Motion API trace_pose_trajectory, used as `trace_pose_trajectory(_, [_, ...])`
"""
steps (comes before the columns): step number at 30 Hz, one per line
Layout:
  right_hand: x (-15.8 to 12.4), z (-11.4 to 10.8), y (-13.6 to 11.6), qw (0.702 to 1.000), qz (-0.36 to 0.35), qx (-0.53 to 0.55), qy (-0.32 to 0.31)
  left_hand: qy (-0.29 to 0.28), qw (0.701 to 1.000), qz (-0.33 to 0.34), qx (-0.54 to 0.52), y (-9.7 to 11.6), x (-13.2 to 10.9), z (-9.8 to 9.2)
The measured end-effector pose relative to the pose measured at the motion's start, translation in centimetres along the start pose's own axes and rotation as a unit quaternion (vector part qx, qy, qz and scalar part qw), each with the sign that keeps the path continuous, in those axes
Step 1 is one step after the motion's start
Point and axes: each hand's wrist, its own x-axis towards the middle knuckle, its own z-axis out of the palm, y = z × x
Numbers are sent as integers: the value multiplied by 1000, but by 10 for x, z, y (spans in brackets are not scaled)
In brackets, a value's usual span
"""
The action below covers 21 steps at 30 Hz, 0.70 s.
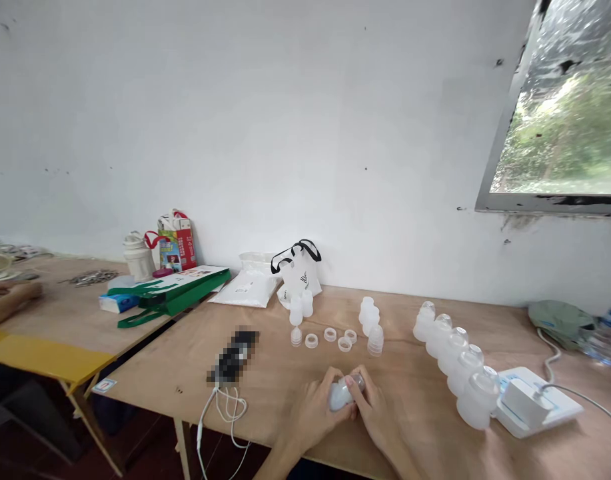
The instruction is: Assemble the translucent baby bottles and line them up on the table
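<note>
Near the table's front edge, both my hands are closed around a small baby bottle [340,395], tilted on its side with its clear cap pointing right. My left hand [318,403] wraps the whitish body. My right hand [370,403] grips the cap end, thumb on top. Beyond my hands lie several translucent screw rings [344,344]. Translucent bottle bodies [296,312] stand behind the rings at left, and more bottle bodies [370,320] stand at right. A row of capped baby bottles [458,350] runs along the right.
A white power strip [535,403] with a plugged-in charger sits beside the capped row. Left of my hands lie a blurred-out phone [235,355] and its white cable [230,403]. Bags [248,287] rest by the wall. Another person's arm [12,300] is on the neighbouring table.
</note>
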Motion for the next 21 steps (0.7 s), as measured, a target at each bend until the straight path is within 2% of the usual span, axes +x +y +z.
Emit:
trace_pose_trajectory(6, [-2, -2, -2, 1000, -1, -15, 12, -4, 1000, -1, 9, 4, 1, -2])
trace_pose_trajectory(21, [-1, -3, -1, 1000, 2, -9, 0, 15, 1000, 12, 1, -4, 4, 6])
